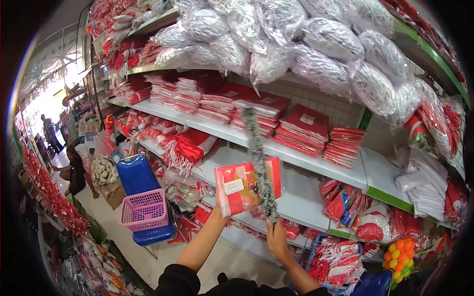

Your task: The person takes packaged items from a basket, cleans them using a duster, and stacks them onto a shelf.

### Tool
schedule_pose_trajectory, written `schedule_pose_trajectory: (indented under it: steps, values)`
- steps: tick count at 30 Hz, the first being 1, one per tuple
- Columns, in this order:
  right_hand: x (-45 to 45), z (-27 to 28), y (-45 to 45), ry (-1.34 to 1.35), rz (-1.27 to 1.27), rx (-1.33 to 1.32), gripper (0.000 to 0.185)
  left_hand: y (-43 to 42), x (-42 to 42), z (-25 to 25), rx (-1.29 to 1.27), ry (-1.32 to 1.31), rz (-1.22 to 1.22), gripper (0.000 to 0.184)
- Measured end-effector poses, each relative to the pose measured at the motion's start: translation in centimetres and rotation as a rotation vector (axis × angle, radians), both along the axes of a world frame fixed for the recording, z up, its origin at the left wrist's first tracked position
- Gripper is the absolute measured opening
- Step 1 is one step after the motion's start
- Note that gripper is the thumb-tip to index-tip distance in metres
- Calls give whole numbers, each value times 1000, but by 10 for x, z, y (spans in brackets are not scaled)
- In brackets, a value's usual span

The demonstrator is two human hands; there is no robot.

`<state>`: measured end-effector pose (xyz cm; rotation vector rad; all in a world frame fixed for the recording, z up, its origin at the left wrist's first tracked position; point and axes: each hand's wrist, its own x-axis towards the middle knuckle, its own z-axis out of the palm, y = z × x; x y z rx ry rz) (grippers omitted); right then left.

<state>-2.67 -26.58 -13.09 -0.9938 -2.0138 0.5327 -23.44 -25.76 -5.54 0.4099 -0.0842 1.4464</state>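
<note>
My left hand [220,213] is closed on the lower left corner of a flat red-and-white plastic packet [232,200]. A white label with handwriting and a yellow-gold picture show on its front. In my right hand [278,239] is the lower end of a long, bristly grey-green duster [256,148], gripped by closed fingers. The duster points upward and crosses in front of the packet's right part. Just beyond both hands are the lower shelves [296,190].
Stacks of red packets [303,126] line the middle shelf, under bulging bags of white strands [331,39]. A pink basket [144,209] sits on a blue chair [137,175] at left. A person [76,170] crouches farther back. Colored balloons [400,256] are at lower right.
</note>
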Motion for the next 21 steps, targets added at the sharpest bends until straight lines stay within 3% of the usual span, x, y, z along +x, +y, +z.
schedule_pose_trajectory:
  steps: [2,3,4,7,10,13,16,19,20,21]
  values:
    - [-18,-1,-1,28,55,12,47,9,-20,-6,137,-129,-97,70]
    - [-22,9,-15,-84,121,-65,47,12,-29,-8,155,-139,-108,70]
    - [-26,16,-23,-193,182,-143,48,16,-39,-7,136,-118,-91,70]
    - [-41,18,-18,-342,240,-23,48,19,-64,-3,62,-23,-23,70]
    - [-66,15,-11,-16,10,-360,50,26,-84,-4,32,29,-19,70]
    - [-78,-4,-4,-104,50,-245,50,35,-101,-14,22,35,-33,70]
    - [-77,10,2,-298,195,180,52,47,-118,-32,70,-9,-119,70]
    - [-85,27,11,-83,106,-136,50,54,-120,-30,75,1,-207,71]
    - [-89,28,15,45,108,-276,50,58,-114,-23,-175,236,-13,71]
    - [-89,30,19,-55,129,-223,49,61,-118,-30,-150,257,-16,71]
